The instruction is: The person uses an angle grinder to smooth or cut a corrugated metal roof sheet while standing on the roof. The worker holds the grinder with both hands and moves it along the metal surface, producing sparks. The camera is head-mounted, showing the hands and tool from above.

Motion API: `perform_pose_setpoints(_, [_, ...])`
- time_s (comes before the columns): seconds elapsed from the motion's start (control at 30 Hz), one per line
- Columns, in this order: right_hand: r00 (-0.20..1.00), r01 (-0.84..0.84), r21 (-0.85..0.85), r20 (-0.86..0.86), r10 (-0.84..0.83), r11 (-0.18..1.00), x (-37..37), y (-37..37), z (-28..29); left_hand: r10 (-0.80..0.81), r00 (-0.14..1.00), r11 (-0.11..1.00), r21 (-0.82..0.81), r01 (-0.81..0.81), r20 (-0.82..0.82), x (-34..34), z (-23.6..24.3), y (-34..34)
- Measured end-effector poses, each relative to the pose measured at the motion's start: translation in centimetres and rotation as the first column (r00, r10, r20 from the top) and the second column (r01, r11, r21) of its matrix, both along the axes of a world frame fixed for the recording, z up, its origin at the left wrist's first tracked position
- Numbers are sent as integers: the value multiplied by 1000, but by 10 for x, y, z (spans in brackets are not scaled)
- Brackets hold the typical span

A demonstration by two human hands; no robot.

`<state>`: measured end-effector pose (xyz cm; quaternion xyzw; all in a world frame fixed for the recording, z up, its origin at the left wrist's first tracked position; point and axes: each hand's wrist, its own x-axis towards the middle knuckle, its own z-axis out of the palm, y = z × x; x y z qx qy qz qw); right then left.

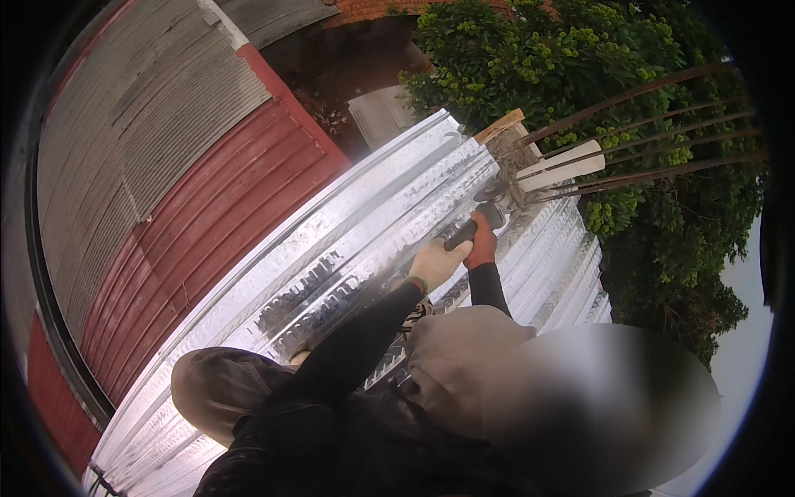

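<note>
Both of my hands are closed round an angle grinder [461, 234], held low over a shiny corrugated metal roof sheet [348, 269]. My left hand [439, 263], in a cream glove, wraps the rear of its dark body. Close to the tool's head, my right hand [482, 242] grips it in an orange-red glove. The grinder's disc [487, 193] is beside a rough concrete column stub [512, 157] that rises at the sheet's far edge. Whether the disc touches the stub or the sheet, I cannot tell.
Long rusty steel bars [654, 132] stick out of the stub to the right, beside a pale flat board [563, 166]. Leafy branches [513, 66] crowd behind. A red metal roof [224, 199] lies to the left. A blurred patch covers the lower right.
</note>
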<state>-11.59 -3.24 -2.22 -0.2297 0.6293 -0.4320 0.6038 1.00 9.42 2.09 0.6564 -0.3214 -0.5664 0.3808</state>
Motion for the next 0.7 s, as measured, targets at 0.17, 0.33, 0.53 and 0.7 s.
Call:
perform_pose_setpoints(0.17, [999, 28, -60, 47, -25, 998, -27, -6, 5, -35, 998, 999, -7, 36, 59, -24, 10, -14])
perform_pose_setpoints(0.33, [998, 41, -41, 53, -38, 998, -29, -11, 2, -70, 995, 998, 5, 70, 65, -29, 5, -21])
perform_pose_setpoints(0.53, [995, 29, -33, 97, -26, 999, -28, -12, -1, -57, 989, 998, 17, 55, 139, -30, 13, -23])
perform_pose_setpoints(0.7, [995, 8, -3, 98, -7, 1000, -17, -14, 2, -77, 995, 994, 76, 73, 58, -20, 14, -27])
